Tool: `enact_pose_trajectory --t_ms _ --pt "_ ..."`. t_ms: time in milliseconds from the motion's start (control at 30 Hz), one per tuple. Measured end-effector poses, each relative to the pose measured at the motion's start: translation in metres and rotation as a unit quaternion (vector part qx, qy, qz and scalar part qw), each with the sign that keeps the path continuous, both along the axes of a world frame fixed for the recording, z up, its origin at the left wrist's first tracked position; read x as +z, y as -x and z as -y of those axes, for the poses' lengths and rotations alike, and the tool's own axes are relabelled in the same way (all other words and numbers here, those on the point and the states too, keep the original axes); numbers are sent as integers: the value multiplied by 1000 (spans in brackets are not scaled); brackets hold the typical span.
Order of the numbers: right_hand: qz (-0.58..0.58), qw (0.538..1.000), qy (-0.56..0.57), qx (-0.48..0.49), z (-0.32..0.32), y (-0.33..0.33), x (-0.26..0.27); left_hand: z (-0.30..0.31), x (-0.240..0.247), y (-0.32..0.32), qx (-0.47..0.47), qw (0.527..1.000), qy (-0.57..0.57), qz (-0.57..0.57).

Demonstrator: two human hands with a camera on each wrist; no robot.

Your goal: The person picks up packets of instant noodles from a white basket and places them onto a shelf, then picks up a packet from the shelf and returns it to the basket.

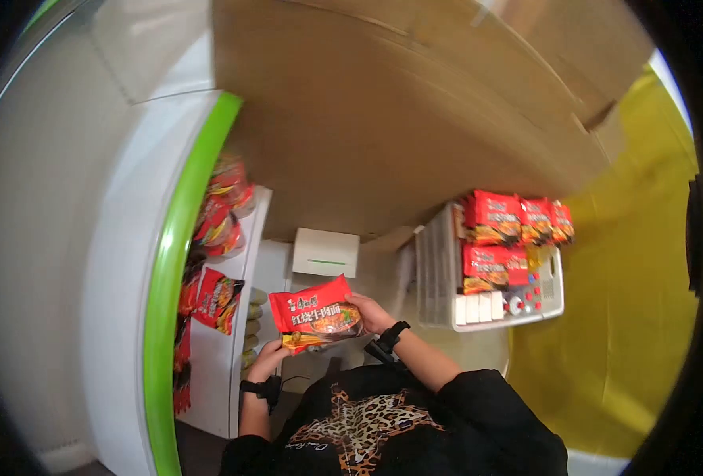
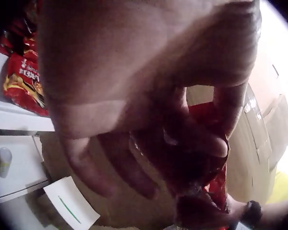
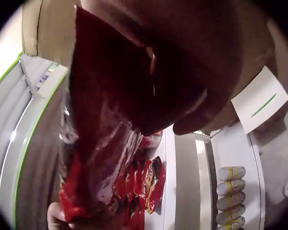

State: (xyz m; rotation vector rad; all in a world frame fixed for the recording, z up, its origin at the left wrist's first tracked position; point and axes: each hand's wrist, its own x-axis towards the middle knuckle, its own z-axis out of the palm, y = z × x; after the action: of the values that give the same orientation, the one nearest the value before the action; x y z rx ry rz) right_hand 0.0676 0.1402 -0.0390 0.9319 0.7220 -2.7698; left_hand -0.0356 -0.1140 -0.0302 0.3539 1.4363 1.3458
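Observation:
A red packet of instant noodles (image 1: 316,312) is held up in front of the body in the head view, its printed front facing up. My left hand (image 1: 266,361) pinches its lower left corner, and my right hand (image 1: 373,315) grips the right end. Seen from the left wrist, the left hand (image 2: 134,72) covers most of the packet (image 2: 220,184). From the right wrist, the packet's shiny back (image 3: 98,163) hangs below the right hand (image 3: 197,62). Similar noodle packets (image 1: 218,301) lie on the white shelf (image 1: 239,282) to the left, close to the left hand.
To the right, a white plastic crate (image 1: 437,274) holds noodle packets (image 1: 496,218), white boxes (image 1: 478,307) and red-capped bottles. A white box with a green line (image 1: 325,252) stands ahead. Several cans (image 3: 231,200) line a lower shelf. Cardboard (image 1: 351,127) rises behind; yellow cloth (image 1: 605,317) hangs right.

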Motion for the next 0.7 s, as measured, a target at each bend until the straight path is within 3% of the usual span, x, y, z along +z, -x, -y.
enact_pose_trajectory --t_ms 67,133,233,367,500,567,700 --pt "-15 999 -20 -27 -12 -19 -2 -15 7 -4 -20 1000 11 6" --pt "-39 997 -28 -57 -17 -34 33 -31 7 -8 -45 999 8 20" --pt "-55 995 -47 -71 -28 -60 34 -51 7 -17 -38 998 -39 30" --pt "-75 990 -59 -105 -37 -93 36 -79 30 -38 -24 999 -31 -8" --pt "-95 984 -48 -139 -58 -136 50 -97 17 -67 -32 999 -2 6" --pt "-102 979 -43 -169 -71 -162 65 -120 37 -96 31 997 -21 65" --pt "-79 975 -87 -189 -108 -240 22 -162 47 -147 1 996 -25 85"
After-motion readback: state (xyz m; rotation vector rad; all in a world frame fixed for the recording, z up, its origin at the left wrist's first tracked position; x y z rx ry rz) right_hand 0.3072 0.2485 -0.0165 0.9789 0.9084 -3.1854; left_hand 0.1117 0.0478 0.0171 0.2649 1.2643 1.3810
